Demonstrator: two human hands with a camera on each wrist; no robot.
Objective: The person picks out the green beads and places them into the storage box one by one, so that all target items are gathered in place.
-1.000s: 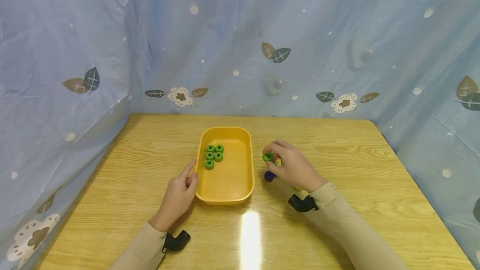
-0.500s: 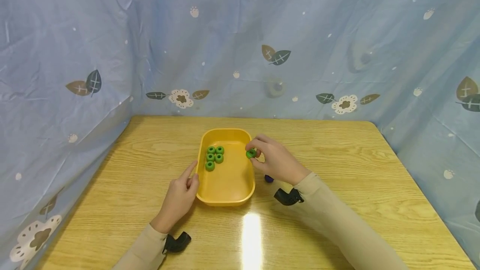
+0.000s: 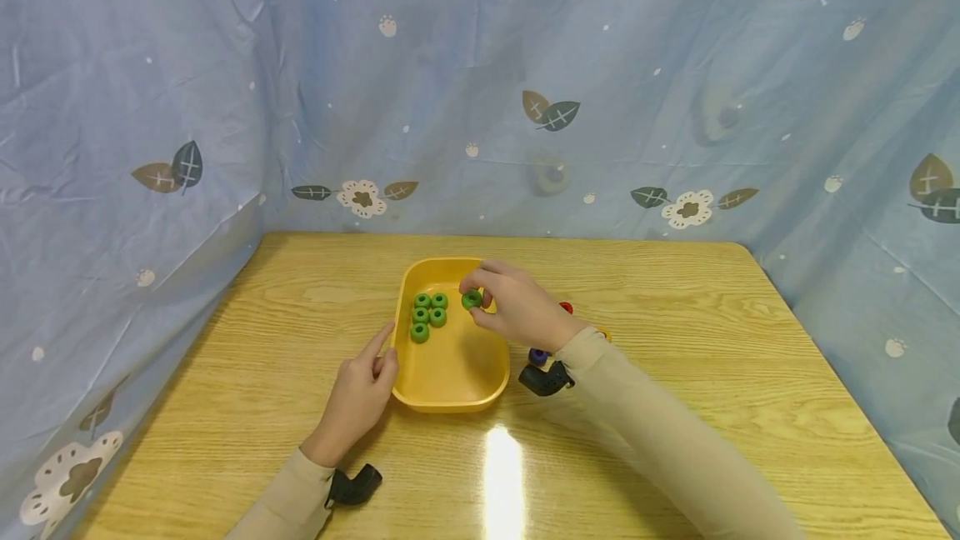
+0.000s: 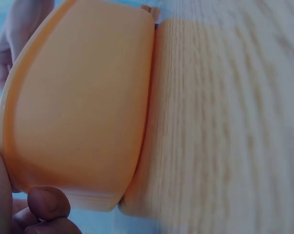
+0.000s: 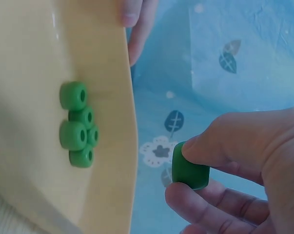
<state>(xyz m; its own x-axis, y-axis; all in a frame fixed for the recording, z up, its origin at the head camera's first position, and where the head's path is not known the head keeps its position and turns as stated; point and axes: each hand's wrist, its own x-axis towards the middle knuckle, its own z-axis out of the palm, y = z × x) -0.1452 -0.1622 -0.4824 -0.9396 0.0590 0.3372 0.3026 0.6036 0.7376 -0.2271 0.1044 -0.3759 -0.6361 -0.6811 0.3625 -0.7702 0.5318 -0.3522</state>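
Note:
A chunky green bead (image 5: 190, 167) with a hole is pinched between the thumb and fingers of my right hand (image 3: 521, 311), above the right half of the yellow tray (image 3: 452, 402). On the tray's left side lie several matching green beads (image 3: 421, 316), grouped together in two short columns. My left hand (image 3: 352, 394) rests at the tray's left side, its index finger straight, with the fingertip at the rim. In the left wrist view its thumb (image 4: 48, 202) shows beside the tray's outer wall (image 4: 83, 107).
To the right of the tray, partly covered by my right hand and sleeve, are a dark blue bead (image 3: 537, 357), a red piece (image 3: 566, 307) and a yellow piece (image 3: 604, 335). A blue patterned curtain (image 3: 465, 90) hangs behind the wooden table (image 3: 675, 290).
My right hand has carried the green bead leftward from beside the tray to above it, uncovering the red and yellow pieces. The left hand has stayed at the tray's side.

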